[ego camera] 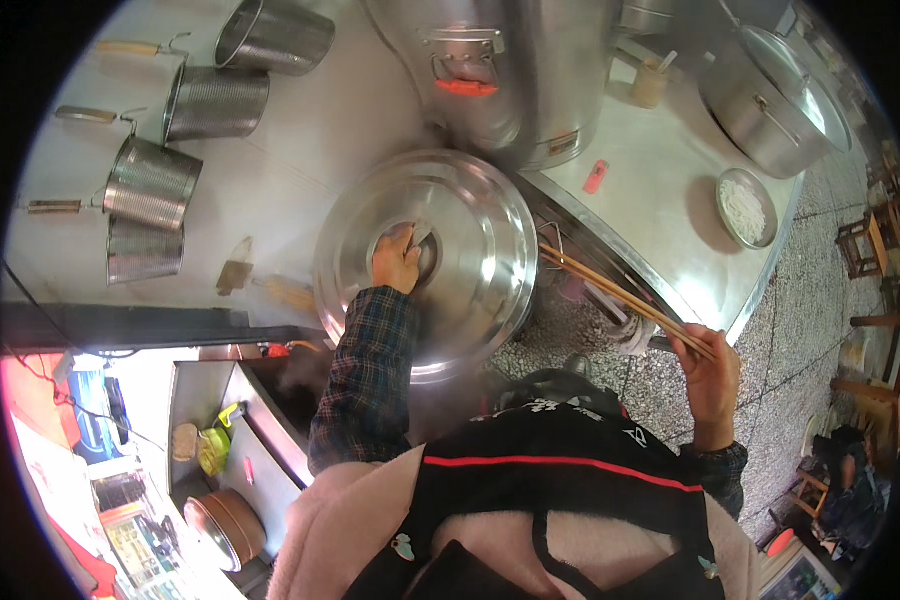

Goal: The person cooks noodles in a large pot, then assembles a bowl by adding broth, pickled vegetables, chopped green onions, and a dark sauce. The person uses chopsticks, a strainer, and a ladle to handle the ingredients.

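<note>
My left hand (396, 259) grips the knob of a large round stainless steel lid (465, 300), with a bit of cloth or tissue at its fingers. Whatever lies beneath the lid is hidden, and steam drifts near its lower edge. Off to the right, my right hand (709, 375) holds a pair of long wooden chopsticks (622, 294), whose tips reach the lid's right rim. A metal bowl of white noodles (742, 208) sits on the steel counter (660, 202) beyond that hand.
A tall steel pot (487, 112) stands behind the lid. A lidded pot (772, 112), a jar (649, 84) and a red lighter (595, 177) are on the right counter. Several perforated noodle baskets (154, 180) hang at left. A brown pot (229, 529) is lower left, a seated person (851, 480) lower right.
</note>
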Available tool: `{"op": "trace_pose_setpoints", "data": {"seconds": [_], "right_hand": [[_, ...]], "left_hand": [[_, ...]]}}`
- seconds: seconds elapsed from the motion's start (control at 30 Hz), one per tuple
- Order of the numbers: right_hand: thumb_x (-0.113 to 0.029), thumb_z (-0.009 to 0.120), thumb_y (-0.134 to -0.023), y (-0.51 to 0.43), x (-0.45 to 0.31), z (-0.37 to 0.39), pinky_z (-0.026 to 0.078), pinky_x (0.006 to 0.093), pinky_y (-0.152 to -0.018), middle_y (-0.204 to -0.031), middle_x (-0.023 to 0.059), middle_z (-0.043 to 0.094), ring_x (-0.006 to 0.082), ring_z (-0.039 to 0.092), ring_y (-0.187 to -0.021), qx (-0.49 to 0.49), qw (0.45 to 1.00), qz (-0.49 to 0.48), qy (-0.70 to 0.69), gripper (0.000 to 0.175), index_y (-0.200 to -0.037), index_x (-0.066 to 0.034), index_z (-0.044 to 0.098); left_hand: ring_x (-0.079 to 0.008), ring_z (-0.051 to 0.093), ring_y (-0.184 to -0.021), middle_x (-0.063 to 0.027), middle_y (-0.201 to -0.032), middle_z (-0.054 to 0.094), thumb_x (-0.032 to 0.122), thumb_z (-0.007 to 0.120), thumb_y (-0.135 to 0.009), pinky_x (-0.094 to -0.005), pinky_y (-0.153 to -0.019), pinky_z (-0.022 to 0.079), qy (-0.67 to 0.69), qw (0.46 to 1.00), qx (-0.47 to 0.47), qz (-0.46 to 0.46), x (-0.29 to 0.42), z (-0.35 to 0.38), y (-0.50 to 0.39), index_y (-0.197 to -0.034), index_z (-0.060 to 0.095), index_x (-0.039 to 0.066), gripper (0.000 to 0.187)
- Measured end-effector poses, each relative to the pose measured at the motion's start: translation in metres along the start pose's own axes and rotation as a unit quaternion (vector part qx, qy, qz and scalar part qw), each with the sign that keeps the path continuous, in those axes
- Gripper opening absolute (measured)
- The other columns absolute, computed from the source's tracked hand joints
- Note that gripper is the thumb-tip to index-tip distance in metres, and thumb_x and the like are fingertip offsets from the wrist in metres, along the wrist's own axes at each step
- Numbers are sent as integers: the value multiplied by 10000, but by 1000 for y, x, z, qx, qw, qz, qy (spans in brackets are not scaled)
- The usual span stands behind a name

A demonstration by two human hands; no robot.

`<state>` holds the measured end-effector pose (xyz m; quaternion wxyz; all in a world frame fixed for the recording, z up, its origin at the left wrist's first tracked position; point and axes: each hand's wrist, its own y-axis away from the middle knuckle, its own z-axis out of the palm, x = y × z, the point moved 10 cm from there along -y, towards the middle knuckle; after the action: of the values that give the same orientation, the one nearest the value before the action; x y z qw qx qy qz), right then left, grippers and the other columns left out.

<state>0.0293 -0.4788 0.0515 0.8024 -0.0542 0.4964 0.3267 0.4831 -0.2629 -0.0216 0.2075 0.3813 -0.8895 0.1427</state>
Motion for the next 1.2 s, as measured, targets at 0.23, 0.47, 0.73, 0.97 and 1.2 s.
{"op": "trace_pose_setpoints", "data": {"seconds": [0.23, 0.47, 0.73, 0.97, 1.2], "right_hand": [[-138, 484, -957, -27, 47, 95, 508, 351, -904, -1120, 163, 585, 285, 599, -1017, -171, 976, 6, 133, 270, -1069, 85, 588], [-63, 587, -878, -18, 81, 199, 507, 321, -818, -1118, 150, 565, 248, 612, -957, -430, 730, -339, 409, 207, -1062, 32, 585], [-214, 537, -927, -51, 184, 226, 479, 324, -837, -1152, 133, 524, 243, 592, -990, -537, 704, -202, 419, 362, -1215, -5, 477], [-170, 718, -751, -17, 138, 216, 360, 420, -1026, -1374, 202, 365, 382, 412, -1236, -442, 620, -373, 531, 639, -1309, -38, 437], [-130, 617, -813, 65, 209, 13, 354, 427, -1020, -1260, 233, 482, 398, 451, -1181, -360, 682, -125, 624, 534, -1283, 26, 419]], "left_hand": [[-394, 536, -1026, -261, -1080, 558, 132, 620, -787, -425, -902, 435, -18, 1000, 20, 10, -4, 1, -4, -1199, 577, 51, 422], [-354, 522, -1066, -203, -1150, 563, 64, 595, -769, -409, -933, 424, -5, 973, 233, -3, 9, -79, 94, -1137, 594, 7, 372], [-318, 575, -983, -178, -1066, 572, -26, 553, -762, -361, -868, 462, 12, 955, 248, -164, 28, -79, 286, -1080, 600, -5, 322], [-153, 585, -909, -92, -1081, 600, 37, 586, -849, -301, -771, 486, 257, 923, 54, -282, -24, 90, 367, -1136, 585, -5, 290], [-341, 578, -1052, -218, -1184, 556, 181, 610, -886, -428, -841, 517, 735, 482, -52, -473, -87, 278, 422, -1222, 502, -18, 405]]}}
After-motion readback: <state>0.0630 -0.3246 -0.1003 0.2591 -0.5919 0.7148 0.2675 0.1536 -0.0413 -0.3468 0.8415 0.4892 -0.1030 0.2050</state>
